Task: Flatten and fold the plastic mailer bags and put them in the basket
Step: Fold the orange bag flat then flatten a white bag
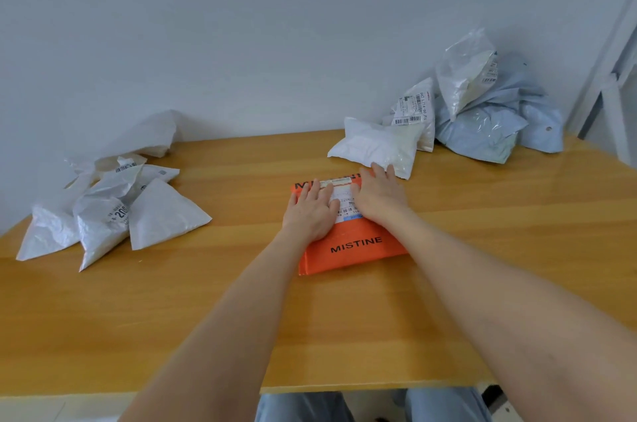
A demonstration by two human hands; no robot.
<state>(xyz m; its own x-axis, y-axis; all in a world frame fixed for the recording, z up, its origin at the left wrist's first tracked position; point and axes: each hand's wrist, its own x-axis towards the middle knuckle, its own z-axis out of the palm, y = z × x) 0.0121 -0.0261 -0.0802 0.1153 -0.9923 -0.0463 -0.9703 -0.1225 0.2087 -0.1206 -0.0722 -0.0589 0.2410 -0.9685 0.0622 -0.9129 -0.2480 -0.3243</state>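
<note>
- Left grip (312,211): bare hand, released, fingers straight and close together, palm laid flat on the left part of the orange mailer (355,251); nothing grasped
- Right grip (381,194): bare hand, likewise released, palm down on the mailer's far right part, fingertips at its far edge and just short of a white mailer (375,145)
- Between the 2 grips: white shipping label (343,202) stuck to the orange mailer, partly covered by both
- Orange mailer: lies flat on the surface (224,301), about the middle, in front of the person; MISTINE printed on the near half; near edge looks thick, perhaps doubled over, cannot tell for sure
- Handling, judged: thin plastic film, light, soft and slick; likely to spring back and to slide on the smooth wood unless 1 palm pins it; trapped air wants pushing out toward an open end; flat pressure suits the smoothing, a pinch at 2 corners or along an edge suits the fold
- Arms: both forearms bare, stretched forward from the near edge, converging on the mailer, wrists low
- Left heap (113,211): several white mailers, some in triangular shapes, well apart from the grips
- Right heap (482,125): crumpled white and pale blue mailers in the far right corner, against the wall (241,25)
- Basket: not in view
</note>
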